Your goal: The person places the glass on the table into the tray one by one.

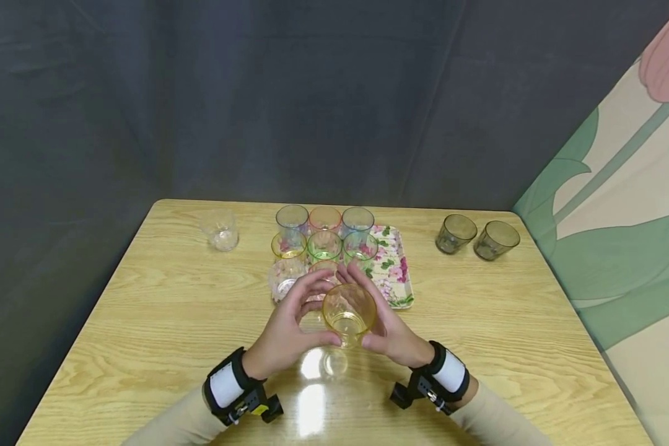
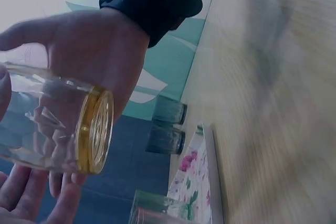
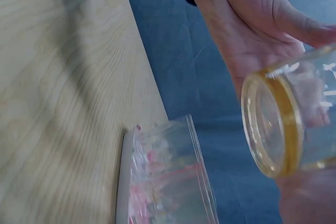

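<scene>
A clear glass tumbler with a yellow tint (image 1: 348,313) is held up over the table between both hands. My left hand (image 1: 291,331) holds its left side, thumb low on the near side and fingers spread around the far side. On the opposite side, my right hand (image 1: 393,334) grips it with the thumb near the base and the fingers behind. The left wrist view shows the tumbler's thick amber base (image 2: 94,129) tipped toward the table; the base ring (image 3: 270,124) also shows in the right wrist view. Just beyond the hands is a floral tray (image 1: 393,272) of tumblers.
Several tinted tumblers (image 1: 324,246) stand in rows on the tray's left part; the hands partly cover the nearest row. One clear glass (image 1: 221,234) is at the table's back left. Two smoky brown glasses (image 1: 456,234) stand at the back right. A dark curtain (image 1: 312,99) hangs behind the table.
</scene>
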`<state>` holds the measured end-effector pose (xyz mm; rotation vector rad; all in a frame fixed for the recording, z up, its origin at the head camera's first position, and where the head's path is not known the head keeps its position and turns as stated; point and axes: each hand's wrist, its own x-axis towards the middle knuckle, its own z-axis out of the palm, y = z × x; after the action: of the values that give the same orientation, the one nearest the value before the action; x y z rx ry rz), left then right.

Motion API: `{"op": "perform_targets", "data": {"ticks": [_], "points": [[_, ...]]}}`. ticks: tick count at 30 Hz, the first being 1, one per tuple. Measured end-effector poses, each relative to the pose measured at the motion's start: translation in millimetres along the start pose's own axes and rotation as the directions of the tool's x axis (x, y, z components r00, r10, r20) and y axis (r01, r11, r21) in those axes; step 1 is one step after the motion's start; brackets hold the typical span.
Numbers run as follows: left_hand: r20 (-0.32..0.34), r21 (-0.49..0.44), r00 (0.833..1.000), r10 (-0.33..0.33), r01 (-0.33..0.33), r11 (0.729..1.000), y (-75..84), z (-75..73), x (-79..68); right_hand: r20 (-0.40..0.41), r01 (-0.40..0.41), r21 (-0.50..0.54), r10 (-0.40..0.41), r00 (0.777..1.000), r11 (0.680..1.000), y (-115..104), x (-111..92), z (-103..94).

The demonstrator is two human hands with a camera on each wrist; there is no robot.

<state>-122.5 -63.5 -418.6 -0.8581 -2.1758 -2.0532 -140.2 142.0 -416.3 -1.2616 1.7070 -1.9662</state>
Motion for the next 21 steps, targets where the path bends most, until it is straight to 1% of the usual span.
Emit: {"op": "perform_targets", "data": {"ticks": [2, 5, 8, 12, 16, 17, 19, 21], "points": [[-0.004, 0.049, 1.000, 0.012, -0.012, 0.999, 4.1, -2.3, 0.6, 0.035, 0.000, -0.017, 0.001, 0.999, 1.000, -1, -2, -2.1], [-0.005, 0.095, 0.999, 0.032, -0.032, 0.995, 12.0, -4.8, 1.0, 0.056, -0.031, -0.090, 0.037, 0.998, 0.995, -2, -5, -4.6], [0.003, 0.072, 0.999, 0.036, -0.036, 0.997, 20.1, -5.7, 1.7, 0.055, -0.073, -0.146, 0.082, 0.995, 0.987, -3, -8, -6.4], [0.017, 0.043, 0.998, 0.055, -0.055, 0.998, 22.3, -6.3, 1.7, 0.058, -0.094, -0.163, 0.104, 0.993, 0.982, -3, -9, -8.3], [-0.001, 0.050, 0.998, 0.064, -0.064, 0.997, 17.6, -8.3, 0.9, 0.025, -0.082, -0.160, 0.087, 0.996, 0.984, -1, -8, -9.5], [-0.010, 0.052, 0.997, 0.075, -0.075, 0.996, 14.6, -9.2, 0.6, 0.013, -0.073, -0.162, 0.076, 0.997, 0.984, -1, -8, -10.0], [-0.033, 0.059, 0.995, 0.091, -0.089, 0.994, 8.1, -11.3, -0.2, -0.018, -0.064, -0.155, 0.062, 0.998, 0.986, 0, -9, -11.6], [-0.072, 0.061, 0.991, 0.117, -0.113, 0.992, 1.1, -14.1, -0.9, -0.046, -0.058, -0.153, 0.051, 0.998, 0.987, 1, -11, -14.6]]}}
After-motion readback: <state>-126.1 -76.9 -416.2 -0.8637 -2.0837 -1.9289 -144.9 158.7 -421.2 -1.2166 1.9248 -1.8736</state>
